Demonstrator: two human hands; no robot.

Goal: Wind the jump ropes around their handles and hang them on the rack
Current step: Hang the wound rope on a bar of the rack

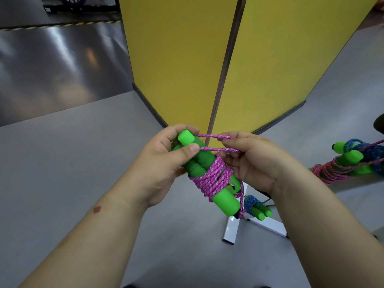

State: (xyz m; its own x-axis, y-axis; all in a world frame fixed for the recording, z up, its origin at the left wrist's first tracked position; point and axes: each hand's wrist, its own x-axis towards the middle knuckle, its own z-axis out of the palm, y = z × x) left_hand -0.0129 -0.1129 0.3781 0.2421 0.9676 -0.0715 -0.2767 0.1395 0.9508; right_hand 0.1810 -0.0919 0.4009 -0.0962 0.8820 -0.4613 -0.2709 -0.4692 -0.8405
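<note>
Left hand (166,161) grips paired green handles (199,165), bound mid-length by pink rope (212,177). Right hand (255,161) pinches a rope loop. Further wound ropes (349,161) hang right, above a white rack base (232,229).

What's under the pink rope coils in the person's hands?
Two green foam handles, side by side, with the pink rope wound around their middle. The left hand grips the upper ends; the right hand holds a loop. The handles' mid-sections are covered.
</note>
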